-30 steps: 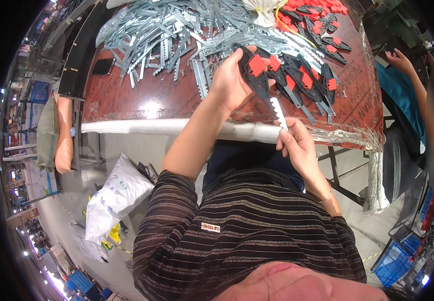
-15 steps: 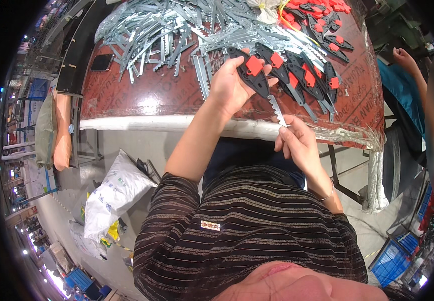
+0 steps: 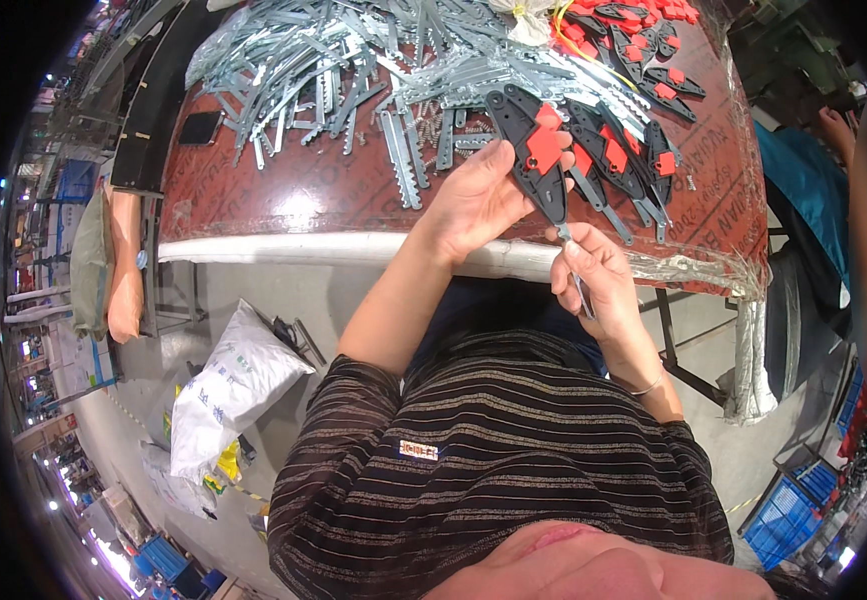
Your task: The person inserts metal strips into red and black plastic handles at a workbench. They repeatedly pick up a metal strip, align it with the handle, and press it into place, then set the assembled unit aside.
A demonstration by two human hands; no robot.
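Your red-brown table [image 3: 243, 205] has 1 white-wrapped leg [image 3: 753, 365] at its right corner | grey floor [image 3: 318, 290] below it | black bench [image 3: 153, 115] left of it | you get bright lights [image 3: 111, 562] far left of it

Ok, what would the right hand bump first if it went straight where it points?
The right hand would probably meet the black, pointed, plastic-looking piece with red parts, held in the left hand; depth is hard to judge.
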